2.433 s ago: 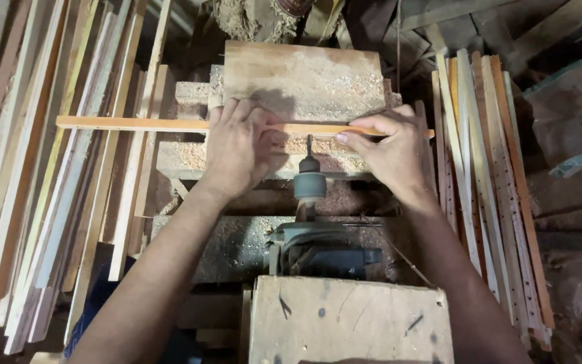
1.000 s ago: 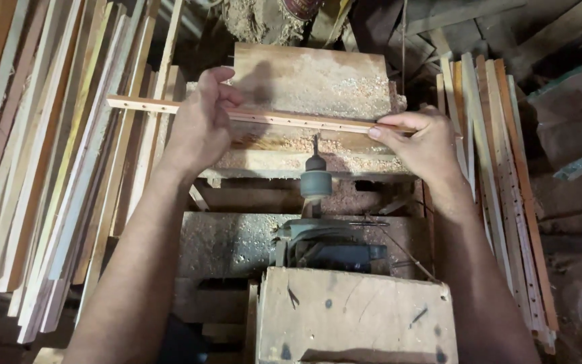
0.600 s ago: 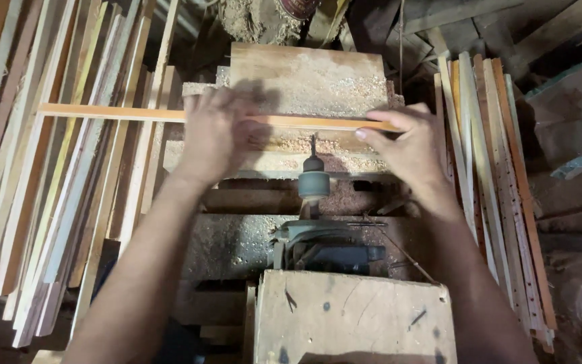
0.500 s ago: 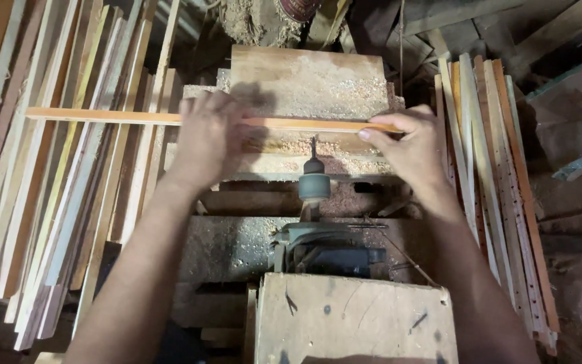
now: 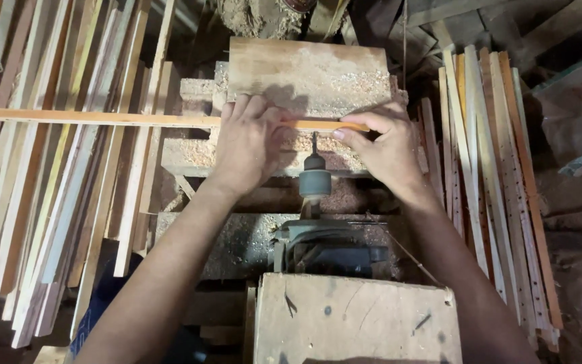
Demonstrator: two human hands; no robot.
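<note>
A long thin wooden strip (image 5: 102, 118) lies crosswise on a sawdust-covered wooden block (image 5: 308, 71), reaching far out to the left. My left hand (image 5: 247, 145) presses down on it just left of the drill bit. My right hand (image 5: 385, 145) pinches the strip's right end. A horizontal drill with a grey chuck (image 5: 315, 182) points its bit at the strip's near edge between my hands. The motor (image 5: 325, 246) sits behind the chuck, toward me.
A pile of plain wooden strips (image 5: 48, 202) lies at the left. Strips with rows of drilled holes (image 5: 500, 189) are stacked at the right. A rough wooden box top (image 5: 355, 320) covers the near side. Sawdust coats the bench.
The strip has slid to the left across the block, so its right end now sits near the drill bit. Both hands have moved closer together around the bit.
</note>
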